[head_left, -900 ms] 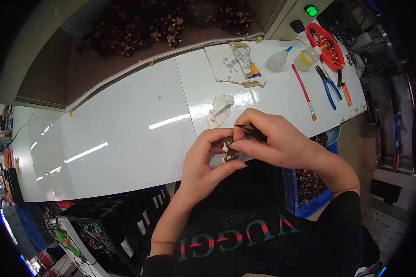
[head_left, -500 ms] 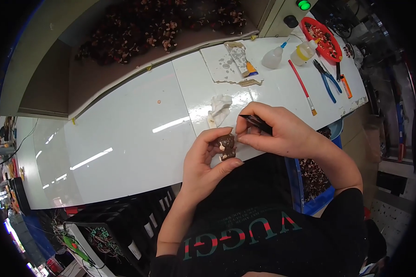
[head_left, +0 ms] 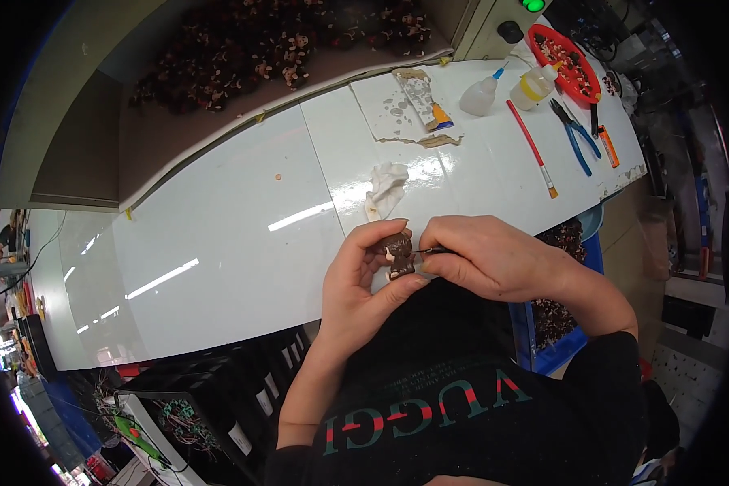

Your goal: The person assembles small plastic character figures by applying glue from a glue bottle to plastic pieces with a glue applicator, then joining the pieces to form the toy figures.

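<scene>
Between the thumb and fingers of my left hand (head_left: 363, 271) is a small brown figurine (head_left: 397, 257) with cream patches, held upright near the table's front edge. My right hand (head_left: 490, 257) is closed on black tweezers (head_left: 428, 251); only their thin dark tip shows, reaching the figurine's right side. The rest of the tweezers is hidden by the fingers. Just beyond my left hand lies a crumpled white tissue (head_left: 386, 188) on the white table (head_left: 235, 235).
At the right lie a red-handled brush (head_left: 533, 150), blue-handled pliers (head_left: 576, 139) and an orange knife (head_left: 608, 146). Behind them stand two squeeze bottles (head_left: 479, 97) and a red tray (head_left: 571, 69) of small parts. Torn cardboard (head_left: 417, 101) lies at the back. A booth (head_left: 97, 154) holds many brown pieces (head_left: 243, 57); a blue crate (head_left: 525, 332) sits below.
My right hand has turned and lowered slightly, bringing the tweezers' tip to the figurine's side. My left hand keeps the figurine in nearly the same place.
</scene>
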### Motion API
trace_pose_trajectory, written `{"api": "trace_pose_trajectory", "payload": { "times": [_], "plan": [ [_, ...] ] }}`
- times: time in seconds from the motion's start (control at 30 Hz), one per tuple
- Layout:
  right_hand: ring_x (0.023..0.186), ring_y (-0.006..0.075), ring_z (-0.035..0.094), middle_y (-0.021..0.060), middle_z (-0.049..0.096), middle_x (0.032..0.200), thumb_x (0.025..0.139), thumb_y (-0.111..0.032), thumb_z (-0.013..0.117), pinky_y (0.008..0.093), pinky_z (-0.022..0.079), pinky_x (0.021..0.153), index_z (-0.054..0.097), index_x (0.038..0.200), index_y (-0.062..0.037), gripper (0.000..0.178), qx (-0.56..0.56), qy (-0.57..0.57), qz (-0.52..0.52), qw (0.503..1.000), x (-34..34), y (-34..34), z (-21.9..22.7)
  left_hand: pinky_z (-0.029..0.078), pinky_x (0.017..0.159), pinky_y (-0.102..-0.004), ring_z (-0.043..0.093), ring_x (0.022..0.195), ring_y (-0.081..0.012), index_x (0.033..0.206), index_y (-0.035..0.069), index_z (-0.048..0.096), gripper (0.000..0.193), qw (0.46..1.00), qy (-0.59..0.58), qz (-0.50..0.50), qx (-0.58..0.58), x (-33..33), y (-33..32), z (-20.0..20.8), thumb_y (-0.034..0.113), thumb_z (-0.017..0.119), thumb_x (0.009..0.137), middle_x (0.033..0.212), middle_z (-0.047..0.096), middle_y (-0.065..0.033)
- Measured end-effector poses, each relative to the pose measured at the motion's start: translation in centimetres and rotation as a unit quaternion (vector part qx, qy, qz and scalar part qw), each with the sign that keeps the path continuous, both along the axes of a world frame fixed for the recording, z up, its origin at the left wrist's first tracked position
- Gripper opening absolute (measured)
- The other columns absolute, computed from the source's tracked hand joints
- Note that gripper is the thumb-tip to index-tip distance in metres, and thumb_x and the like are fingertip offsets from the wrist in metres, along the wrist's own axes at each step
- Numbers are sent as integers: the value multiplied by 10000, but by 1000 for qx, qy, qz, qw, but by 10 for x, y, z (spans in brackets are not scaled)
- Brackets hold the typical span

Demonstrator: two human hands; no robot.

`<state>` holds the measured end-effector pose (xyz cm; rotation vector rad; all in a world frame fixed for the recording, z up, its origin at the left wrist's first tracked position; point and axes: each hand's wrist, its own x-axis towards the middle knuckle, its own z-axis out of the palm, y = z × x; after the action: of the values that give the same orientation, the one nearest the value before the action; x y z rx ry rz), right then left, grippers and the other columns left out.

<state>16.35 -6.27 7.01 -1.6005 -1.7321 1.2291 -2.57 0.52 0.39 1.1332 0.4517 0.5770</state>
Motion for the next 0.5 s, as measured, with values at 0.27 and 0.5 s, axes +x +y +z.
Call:
{"api": "trace_pose_trajectory", "payload": {
  "times": [0.27, 0.5],
  "plan": [
    [779, 315, 567, 133, 566, 815, 966, -258, 467, 392, 444, 692, 515, 911, -21, 248, 15, 22, 3, 1000, -11, 4, -39, 446, 903, -289, 539, 1054, -144, 1261, 14, 466, 569, 1000, -14, 0, 0, -4, 5, -35, 40, 750, 769, 1173, 511, -68],
    [782, 315, 566, 129, 562, 815, 969, -246, 458, 390, 445, 697, 521, 923, -23, 236, 1, 18, 6, 1000, 10, 0, -15, 445, 897, -286, 532, 1054, -144, 1248, 29, 476, 558, 1000, -5, 9, 9, 16, -2, -16, 43, 753, 764, 1186, 496, -65]
  ]
}}
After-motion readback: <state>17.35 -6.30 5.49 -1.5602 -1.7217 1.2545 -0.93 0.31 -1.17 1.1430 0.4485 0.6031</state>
